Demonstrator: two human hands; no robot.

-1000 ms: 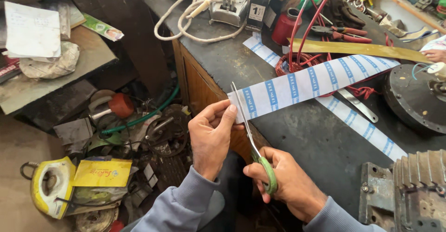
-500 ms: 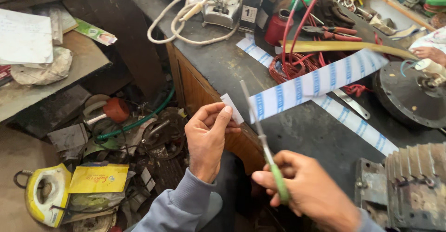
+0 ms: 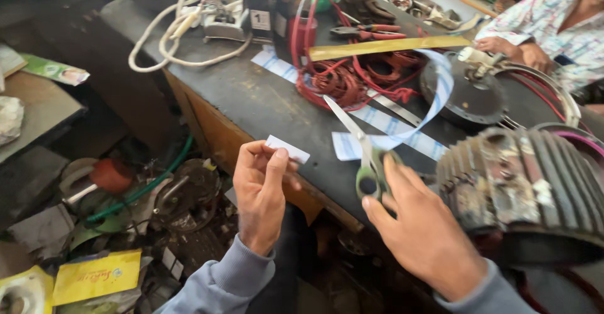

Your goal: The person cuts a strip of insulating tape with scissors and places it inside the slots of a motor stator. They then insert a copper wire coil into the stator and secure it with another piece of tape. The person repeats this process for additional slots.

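Note:
My left hand [image 3: 259,191] pinches a small cut-off piece of white paper [image 3: 287,149] between thumb and fingers, just in front of the dark workbench's edge [image 3: 251,109]. My right hand [image 3: 421,229] holds green-handled scissors [image 3: 362,153] with the blades pointing up and away over the bench. A long white strip with blue stripes [image 3: 402,131] lies curled on the bench right beside the scissor blades.
Red wire coils [image 3: 352,78], a yellow ruler [image 3: 387,46], white cable [image 3: 182,31] and tools crowd the bench. A ribbed grey motor housing [image 3: 528,188] sits at right. Another person's hands [image 3: 519,50] work at far right. Scrap and a green hose [image 3: 145,188] cover the floor.
The striped strip has dropped out of my left hand onto the bench; a small cut piece stays in my fingers. My right hand has moved right with the scissors.

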